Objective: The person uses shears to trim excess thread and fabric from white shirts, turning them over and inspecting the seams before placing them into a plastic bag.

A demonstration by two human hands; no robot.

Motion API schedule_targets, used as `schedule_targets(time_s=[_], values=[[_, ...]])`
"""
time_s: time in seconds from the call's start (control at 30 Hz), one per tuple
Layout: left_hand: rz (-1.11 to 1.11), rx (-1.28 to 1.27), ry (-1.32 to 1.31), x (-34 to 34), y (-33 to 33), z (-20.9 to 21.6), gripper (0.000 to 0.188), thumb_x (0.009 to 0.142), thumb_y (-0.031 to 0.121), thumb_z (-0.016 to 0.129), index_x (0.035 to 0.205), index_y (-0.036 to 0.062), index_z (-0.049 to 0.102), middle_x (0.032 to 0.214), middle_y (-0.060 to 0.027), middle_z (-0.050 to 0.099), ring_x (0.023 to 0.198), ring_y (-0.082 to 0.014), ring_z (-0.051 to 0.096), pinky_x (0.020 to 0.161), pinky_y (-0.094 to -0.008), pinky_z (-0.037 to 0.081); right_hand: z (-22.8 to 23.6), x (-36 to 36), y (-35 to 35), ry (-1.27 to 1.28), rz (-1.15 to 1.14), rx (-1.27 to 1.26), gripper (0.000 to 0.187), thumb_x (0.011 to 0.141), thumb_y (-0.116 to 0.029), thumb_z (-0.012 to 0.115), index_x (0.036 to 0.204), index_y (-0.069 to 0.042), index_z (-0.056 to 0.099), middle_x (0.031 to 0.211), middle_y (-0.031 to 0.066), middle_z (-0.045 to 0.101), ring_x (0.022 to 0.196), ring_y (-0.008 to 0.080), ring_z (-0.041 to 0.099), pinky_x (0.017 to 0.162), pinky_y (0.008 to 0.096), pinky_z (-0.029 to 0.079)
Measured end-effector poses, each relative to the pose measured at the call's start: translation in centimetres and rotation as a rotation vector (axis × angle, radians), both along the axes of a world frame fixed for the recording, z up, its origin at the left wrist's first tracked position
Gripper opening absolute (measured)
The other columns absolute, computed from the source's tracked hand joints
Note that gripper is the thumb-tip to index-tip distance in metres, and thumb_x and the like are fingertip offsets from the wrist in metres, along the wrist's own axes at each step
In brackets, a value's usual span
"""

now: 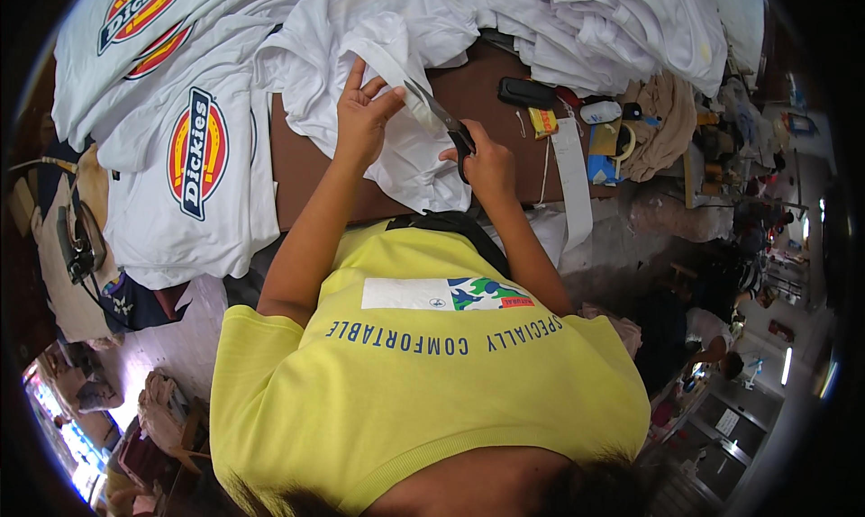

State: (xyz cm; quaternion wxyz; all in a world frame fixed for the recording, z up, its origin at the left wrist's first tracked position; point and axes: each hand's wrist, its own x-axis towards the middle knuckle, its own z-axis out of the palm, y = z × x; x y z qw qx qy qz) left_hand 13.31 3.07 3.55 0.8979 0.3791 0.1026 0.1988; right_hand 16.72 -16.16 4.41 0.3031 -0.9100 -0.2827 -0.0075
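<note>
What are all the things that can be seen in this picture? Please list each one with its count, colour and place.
white garment being cut: one, white, middle of the table, under both hands
scissors: one, metal blades with dark handles, blades on a strip of the white garment
printed shirts: several, white with red, yellow and blue oval prints, left side of the table
folded white garments: a pile, white, far right of the table
table: one, brown, under the garments
black case: one, black, right of the scissors
beige cloth: one heap, beige, right edge of the table
yellow shirt: one, yellow, worn by the person
left hand: holds the white garment
right hand: holds the scissors
</note>
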Motion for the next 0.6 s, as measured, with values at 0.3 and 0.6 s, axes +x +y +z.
schedule_targets(time_s=[0.3,0.6], values=[[0.002,-0.021,-0.027,-0.1,-0.3,0.1,0.081,0.075,-0.012,0.059,0.141,0.0040,0.014,0.104,-0.0110,0.059,0.086,-0.0157,0.062,0.073,-0.0267,0.053,1.9,0.1,2.0,-0.018,-0.018,-0.054,0.072,0.055,-0.051,0.073,0.111,-0.011,0.053,0.080,0.0142,0.063,0.067,0.0291,0.063,0.054,0.0381,0.047],[0.035,-0.075,-0.036,0.1,-0.1,0.0,0.081,0.075,-0.012,0.058,0.141,0.0038,0.014,0.107,-0.0115,0.058,0.088,-0.0156,0.061,0.076,-0.0265,0.052,-0.6,0.4,1.2,-0.017,0.010,0.070,0.060,0.060,-0.045,0.075,0.105,-0.011,0.056,0.062,0.0134,0.060,0.057,0.0316,0.061,0.049,0.0379,0.046]])
